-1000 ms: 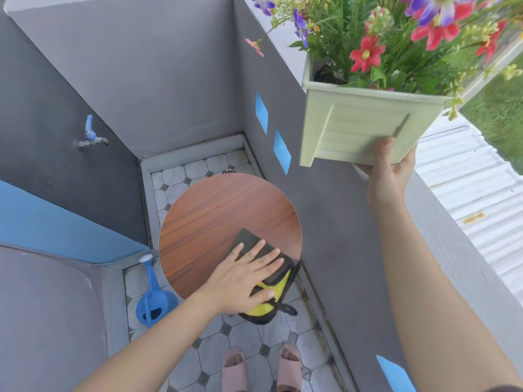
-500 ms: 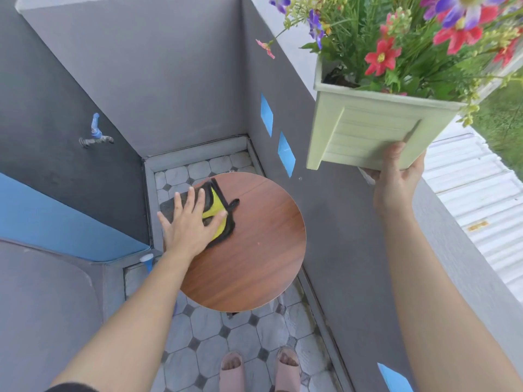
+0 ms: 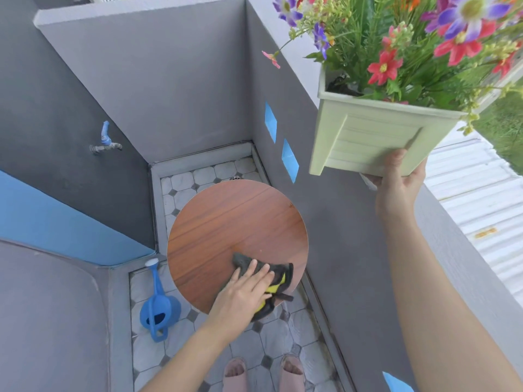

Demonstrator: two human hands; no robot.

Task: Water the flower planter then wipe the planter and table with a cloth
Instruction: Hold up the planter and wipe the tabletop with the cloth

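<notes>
A round wooden table stands on the tiled floor below me. My left hand presses flat, fingers straight, on a dark grey and yellow cloth at the table's near right edge. Part of the cloth hangs over the rim. My right hand holds a pale green planter full of red and purple flowers up in the air at the upper right, with the thumb on its front face and the fingers under its base.
A blue watering can stands on the floor left of the table. Grey walls close in at the back and right, with a tap on the left wall. My feet in pink sandals are below the table.
My left hand has swept the cloth from the table's far left side back to its near right edge. The planter stays lifted in my right hand.
</notes>
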